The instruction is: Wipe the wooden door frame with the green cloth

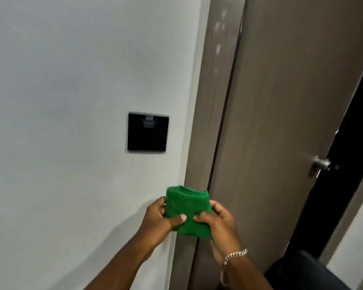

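Note:
A folded green cloth [187,206] is held up in front of the lower part of the wooden door frame [210,101], a brown-grey vertical strip between the wall and the door. My left hand [158,216] grips the cloth's left edge, thumb on its front. My right hand [219,222], with a silver chain bracelet at the wrist, pinches the cloth's right edge. Pale smudges show high on the frame. Whether the cloth touches the frame, I cannot tell.
A black square wall panel [148,132] sits on the pale grey wall [61,122] left of the frame. The brown door [281,101] stands ajar, with a metal knob [322,164] beside a dark gap. A dark object [306,271] lies at the bottom right.

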The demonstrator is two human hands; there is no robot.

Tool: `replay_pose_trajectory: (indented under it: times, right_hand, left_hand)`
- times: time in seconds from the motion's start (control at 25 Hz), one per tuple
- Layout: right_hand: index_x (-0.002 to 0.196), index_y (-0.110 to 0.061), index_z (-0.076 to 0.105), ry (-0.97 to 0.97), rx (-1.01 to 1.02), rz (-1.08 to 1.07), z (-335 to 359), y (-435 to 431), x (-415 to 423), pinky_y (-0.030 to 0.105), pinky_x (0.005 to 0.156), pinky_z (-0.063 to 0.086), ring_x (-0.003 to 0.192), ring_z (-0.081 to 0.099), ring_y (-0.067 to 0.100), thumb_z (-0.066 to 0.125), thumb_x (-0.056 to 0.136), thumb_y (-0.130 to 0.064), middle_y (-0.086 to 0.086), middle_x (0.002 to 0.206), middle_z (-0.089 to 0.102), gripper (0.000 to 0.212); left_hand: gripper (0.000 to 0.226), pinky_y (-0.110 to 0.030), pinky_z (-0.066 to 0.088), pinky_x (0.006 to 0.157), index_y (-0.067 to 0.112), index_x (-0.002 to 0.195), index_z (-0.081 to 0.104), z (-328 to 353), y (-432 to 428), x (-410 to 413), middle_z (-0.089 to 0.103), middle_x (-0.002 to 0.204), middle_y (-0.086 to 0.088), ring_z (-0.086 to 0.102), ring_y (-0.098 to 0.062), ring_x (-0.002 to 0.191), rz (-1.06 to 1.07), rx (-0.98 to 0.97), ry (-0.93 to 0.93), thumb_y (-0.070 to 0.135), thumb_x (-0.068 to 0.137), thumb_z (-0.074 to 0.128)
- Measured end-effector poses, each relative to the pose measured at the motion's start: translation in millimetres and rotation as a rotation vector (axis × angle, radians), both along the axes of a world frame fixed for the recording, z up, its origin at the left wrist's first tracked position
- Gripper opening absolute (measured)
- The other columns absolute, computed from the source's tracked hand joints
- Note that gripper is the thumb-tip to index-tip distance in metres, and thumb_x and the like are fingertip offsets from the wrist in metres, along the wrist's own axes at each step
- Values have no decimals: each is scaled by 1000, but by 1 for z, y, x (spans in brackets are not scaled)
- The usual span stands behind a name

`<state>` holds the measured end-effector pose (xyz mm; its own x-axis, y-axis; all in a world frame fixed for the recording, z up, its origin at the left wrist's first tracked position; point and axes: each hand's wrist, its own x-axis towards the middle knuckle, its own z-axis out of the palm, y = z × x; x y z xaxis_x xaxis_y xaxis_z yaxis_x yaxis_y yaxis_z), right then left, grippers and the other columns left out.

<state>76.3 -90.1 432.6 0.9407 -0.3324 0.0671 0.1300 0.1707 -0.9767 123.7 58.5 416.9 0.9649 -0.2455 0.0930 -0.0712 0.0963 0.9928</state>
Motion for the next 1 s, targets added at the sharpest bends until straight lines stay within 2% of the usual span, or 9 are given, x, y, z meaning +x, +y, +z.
replay_pose_trajectory:
  times: [0.16, 0.28, 0.36, 0.48, 0.56, 0.64, 0.76, 0.88, 1.0]
  right_hand:
    - [93, -11, 64, -273, -129, -140, 138, -11, 20, 26, 59, 61, 77, 68, 21, 63, 77, 18, 12, 91, 72, 33]
    - [113, -10, 56, -451, -207, -286, 206, -15, 40, 39, 78, 61, 91, 69, 26, 68, 78, 11, 15, 105, 70, 42]
    - [121, -11, 52, -498, -283, -361, 232, -16, 56, 39, 85, 58, 98, 68, 26, 67, 81, 5, 11, 109, 68, 45]
    - [125, -11, 53, -451, -469, -537, 241, -11, 81, 33, 89, 50, 112, 61, 29, 64, 85, -7, 9, 117, 64, 42]
    - [132, -12, 49, -471, -616, -781, 240, -5, 88, 41, 99, 46, 122, 52, 29, 66, 80, -10, 10, 129, 55, 55]
    - [128, -10, 55, -667, -911, -1002, 242, 0, 95, 47, 99, 47, 122, 52, 31, 63, 76, -6, 13, 131, 56, 53]
    - [124, -4, 63, -882, -1195, -991, 229, 7, 117, 51, 101, 50, 127, 57, 33, 45, 82, -6, 16, 131, 63, 45]
    - [146, -6, 37, -834, -1204, -902, 209, 11, 132, 44, 120, 25, 149, 25, 24, 34, 97, -28, 12, 156, 36, 55]
    - [153, -7, 19, -726, -1160, -943, 217, 23, 145, 40, 123, 8, 153, 8, 23, 22, 99, -48, 10, 163, 17, 68]
  left_hand:
    - [42, -32, 61, 77, 15, 115, 60, 152, -19, 17, 74, 100, -5, 72, -16, 89, 126, 33, -367, -1, 78, 72]
    - [45, -22, 58, 73, 15, 117, 60, 229, -31, 31, 71, 97, -2, 69, -12, 83, 250, 110, -605, 6, 75, 75]
    - [44, -17, 54, 72, 15, 116, 63, 261, -37, 41, 69, 96, 1, 66, -11, 84, 346, 202, -748, 10, 74, 75]
    - [45, -33, 51, 88, 16, 119, 60, 282, -38, 57, 63, 112, -3, 59, -21, 104, 492, 554, -992, 28, 77, 70]
    - [55, -36, 46, 97, 15, 122, 59, 289, -26, 71, 59, 123, -6, 54, -26, 116, 599, 806, -1233, 48, 78, 61]
    - [72, -45, 30, 117, 11, 139, 50, 300, -8, 87, 48, 148, -12, 40, -33, 140, 677, 950, -1402, 58, 85, 42]
    - [72, -46, 1, 125, 17, 155, 11, 323, 15, 121, 5, 166, -5, -3, -22, 153, 746, 1136, -1483, 50, 92, 17]
    - [77, -48, 2, 124, 11, 155, 0, 344, 11, 141, -3, 166, -9, -7, -24, 153, 887, 1228, -1528, 51, 91, 19]
    - [82, -50, 2, 124, 5, 154, -4, 363, -4, 146, -8, 165, -14, -8, -26, 153, 974, 1118, -1492, 53, 91, 17]
